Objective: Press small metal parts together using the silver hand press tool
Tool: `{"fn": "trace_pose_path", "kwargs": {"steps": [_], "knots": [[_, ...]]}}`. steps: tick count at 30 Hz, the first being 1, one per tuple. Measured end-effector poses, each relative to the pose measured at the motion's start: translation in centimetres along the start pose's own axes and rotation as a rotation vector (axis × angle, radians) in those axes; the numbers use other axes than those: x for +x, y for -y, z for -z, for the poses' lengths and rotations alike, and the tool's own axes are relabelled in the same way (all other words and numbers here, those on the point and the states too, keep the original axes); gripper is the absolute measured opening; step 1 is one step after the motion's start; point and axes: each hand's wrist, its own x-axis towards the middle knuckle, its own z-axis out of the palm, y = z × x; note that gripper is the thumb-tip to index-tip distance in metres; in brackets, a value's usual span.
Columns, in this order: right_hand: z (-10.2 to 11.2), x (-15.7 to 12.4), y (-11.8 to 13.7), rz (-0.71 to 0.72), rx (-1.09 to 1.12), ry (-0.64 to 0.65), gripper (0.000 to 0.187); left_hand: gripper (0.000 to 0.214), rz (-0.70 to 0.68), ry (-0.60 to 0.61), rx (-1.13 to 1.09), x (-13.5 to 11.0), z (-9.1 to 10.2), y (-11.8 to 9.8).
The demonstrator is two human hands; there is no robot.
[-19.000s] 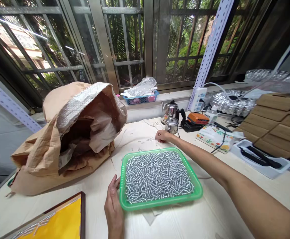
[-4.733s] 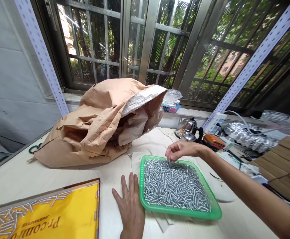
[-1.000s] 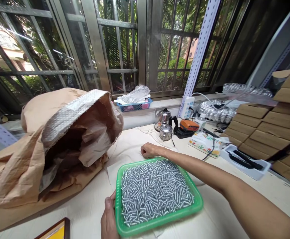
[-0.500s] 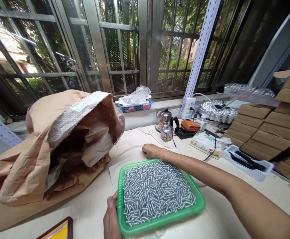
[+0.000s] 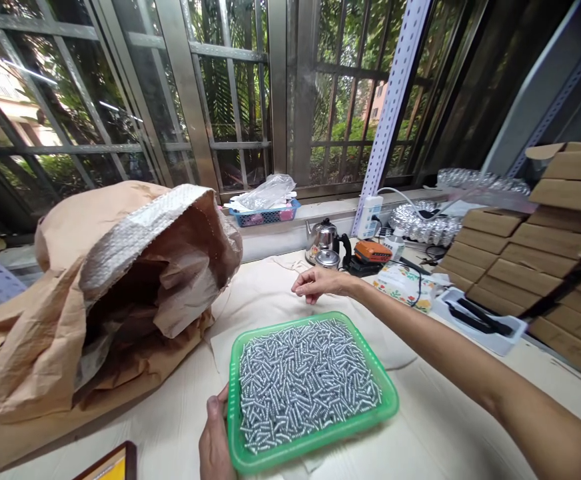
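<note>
While one green tray [image 5: 315, 445] heaped with countless silver screws [image 5: 308, 383] sits on the table [image 5: 170, 433], the left hand [image 5: 215, 437] rests half-curled against its left side, grip unclear. Beyond the far rim, the right hand [image 5: 323, 283] hangs palm down, fingers bent together; any hold is impossible to tell. Farther out: one paper sack [image 5: 115, 293], one kettle [image 5: 323, 235], one lidded cup [image 5: 327, 259].
</note>
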Motion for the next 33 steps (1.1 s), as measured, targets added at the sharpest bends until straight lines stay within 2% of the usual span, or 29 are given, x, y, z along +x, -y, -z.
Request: {"fn": "trace_pose_path", "kwargs": {"steps": [4,9,13,17,22,24,28,33], "knots": [[-1.4,0.2,-2.2,-0.151,-0.036,0.059,0.042,0.073,-0.008,-0.004,0.004,-0.2,-0.2,-0.2],[-2.7,1.1,-4.6,-0.205,-0.14,0.111,0.025,0.074,-0.007,-0.004,-0.002,-0.2,-0.3,-0.2],[-2.5,1.2,-5.5,-0.207,-0.262,0.021,0.014,0.075,0.001,-0.016,0.009,-0.2,-0.2,0.0],[-2.1,0.9,-6.1,-0.197,-0.383,-0.102,0.014,0.076,0.013,-0.011,0.021,0.0,-0.1,0.1],[-1.1,-0.2,-7.0,-0.219,-0.511,-0.18,0.009,0.077,0.032,-0.012,0.012,-0.1,-0.2,-0.1],[-0.7,-0.6,-7.3,-0.253,-0.55,-0.212,0.013,0.077,0.029,-0.016,0.024,-0.2,-0.2,-0.2],[-0.8,-1.2,-7.7,-0.31,-0.584,-0.273,0.034,0.076,-0.018,-0.026,0.074,-0.2,-0.2,-0.3],[-1.0,-2.2,-7.3,-0.334,-0.534,-0.37,0.037,0.076,-0.004,-0.032,0.14,0.0,0.0,-0.3]]}}
